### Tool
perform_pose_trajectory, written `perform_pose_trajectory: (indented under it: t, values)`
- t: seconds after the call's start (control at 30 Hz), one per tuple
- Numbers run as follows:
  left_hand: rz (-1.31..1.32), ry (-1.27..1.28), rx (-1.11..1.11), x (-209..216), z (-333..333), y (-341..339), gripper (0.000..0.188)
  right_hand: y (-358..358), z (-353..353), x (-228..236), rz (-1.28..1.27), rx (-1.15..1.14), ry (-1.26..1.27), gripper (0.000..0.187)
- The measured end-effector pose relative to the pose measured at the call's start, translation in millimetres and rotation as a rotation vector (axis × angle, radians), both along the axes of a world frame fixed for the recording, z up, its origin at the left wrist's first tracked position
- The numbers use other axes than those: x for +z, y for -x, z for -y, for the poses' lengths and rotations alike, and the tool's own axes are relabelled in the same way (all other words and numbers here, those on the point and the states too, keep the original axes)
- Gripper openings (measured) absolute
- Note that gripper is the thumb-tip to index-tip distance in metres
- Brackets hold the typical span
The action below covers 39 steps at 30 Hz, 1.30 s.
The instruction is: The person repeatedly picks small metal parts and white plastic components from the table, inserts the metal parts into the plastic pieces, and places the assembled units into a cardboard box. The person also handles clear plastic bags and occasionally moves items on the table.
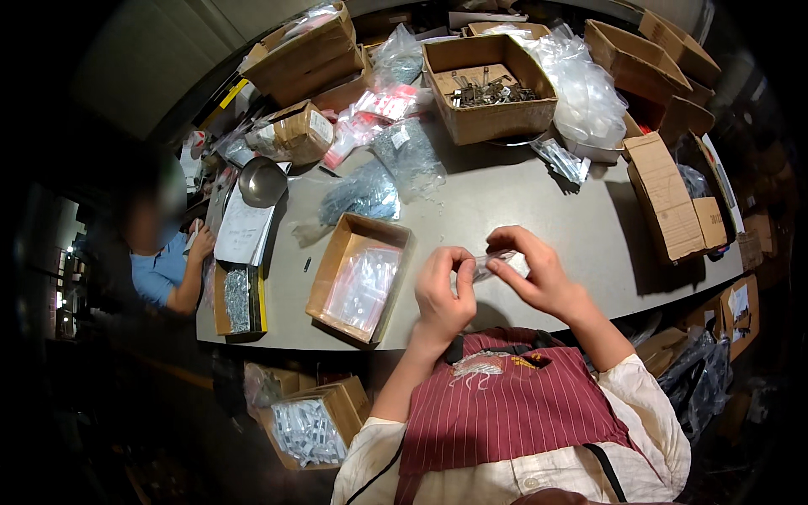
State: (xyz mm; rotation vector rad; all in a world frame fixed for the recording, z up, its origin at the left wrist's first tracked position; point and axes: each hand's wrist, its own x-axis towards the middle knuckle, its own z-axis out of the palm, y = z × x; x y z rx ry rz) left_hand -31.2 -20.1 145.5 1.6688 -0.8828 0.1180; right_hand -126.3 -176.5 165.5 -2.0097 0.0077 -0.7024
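Between both hands, above the grey table (497, 185) and close in front of my body, is a small clear plastic bag (483, 270). My left hand (444, 293) pinches its left end between thumb and fingers. On the other end, my right hand (540, 273) has its thumb and curled fingers closed. What the bag contains is too small to make out. Left of my left hand stands an open cardboard box (333, 263) with several flat clear bags (367, 290) lying in it.
An open carton (475, 124) of small metal parts stands at the back. Bags of parts (362, 192) lie left of centre. A metal bowl (263, 183) rests on papers (244, 231). Right stands a tall cardboard box (665, 202). At the left edge a person (160, 273) sits.
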Motion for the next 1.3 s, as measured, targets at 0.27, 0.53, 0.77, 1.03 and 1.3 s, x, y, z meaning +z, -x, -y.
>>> perform_pose_trajectory:
  t: [0.27, 0.53, 0.77, 1.03, 1.3]
  values:
    - [0.144, -0.062, 0.071, 13, -38, 4, 0.006, -18, -22, 10, 0.114, 0.197, 0.514, 0.021]
    - [-0.046, -0.083, 0.411, 9, -137, 8, 0.004, -58, -62, 0, 0.194, 0.527, 0.653, 0.026]
    - [-0.066, -0.073, 1.041, -21, -269, 46, 0.008, -146, -117, -51, -0.037, 0.69, 0.437, 0.014]
    - [-0.124, -0.659, 1.391, -116, -408, 108, 0.018, -223, -164, -119, -0.594, 0.754, 0.95, 0.056]
    - [-0.205, -0.592, 1.022, -136, -327, 87, 0.013, -218, -136, -125, -0.608, 0.575, 0.489, 0.025]
